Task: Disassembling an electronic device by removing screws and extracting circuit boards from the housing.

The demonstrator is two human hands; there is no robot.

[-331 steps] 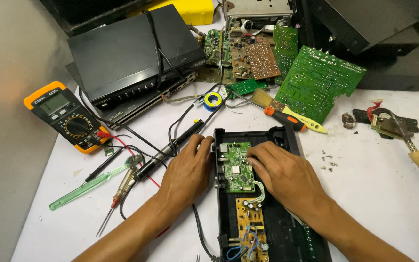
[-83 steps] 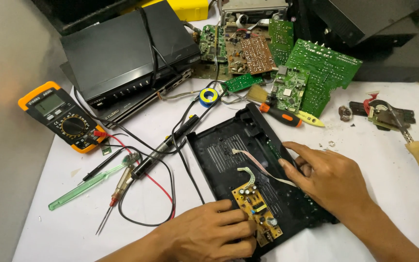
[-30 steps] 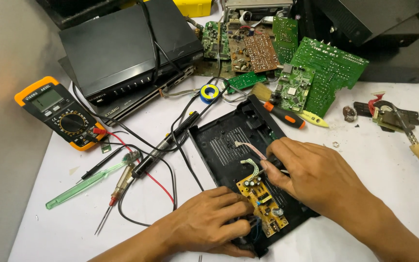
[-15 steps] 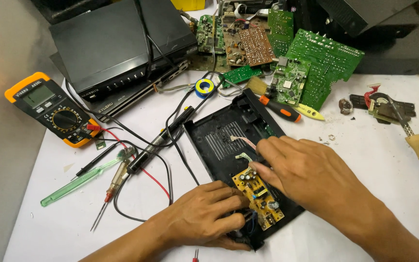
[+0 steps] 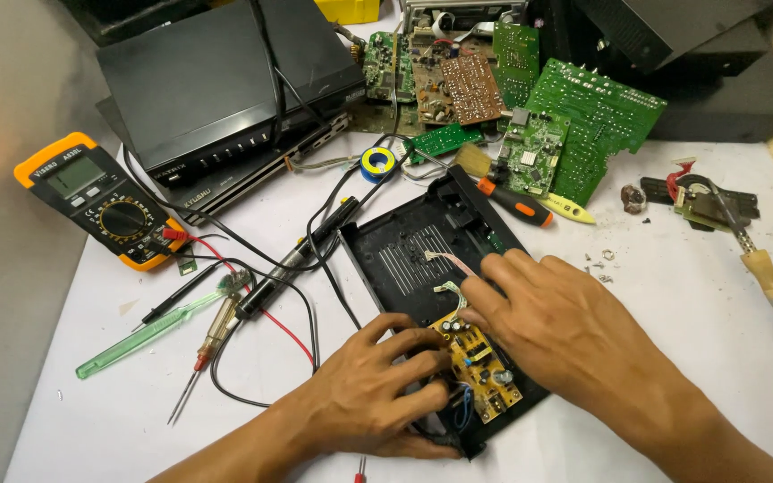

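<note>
A shallow black plastic device case (image 5: 413, 259) lies open on the white table (image 5: 673, 295), its long axis running from the upper middle toward the near right. Inside, at its near end, sits a small yellow circuit board (image 5: 480, 367), lengthwise along the case. The left hand (image 5: 364, 398) curls its fingers over the case's near edge beside the board; the right hand (image 5: 565, 322) rests spread fingers on the board's far end.

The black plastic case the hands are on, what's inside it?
Inside the black plastic case sits a small yellow circuit board with thin wires running from it. The right hand and left hand cover its near end.
</note>
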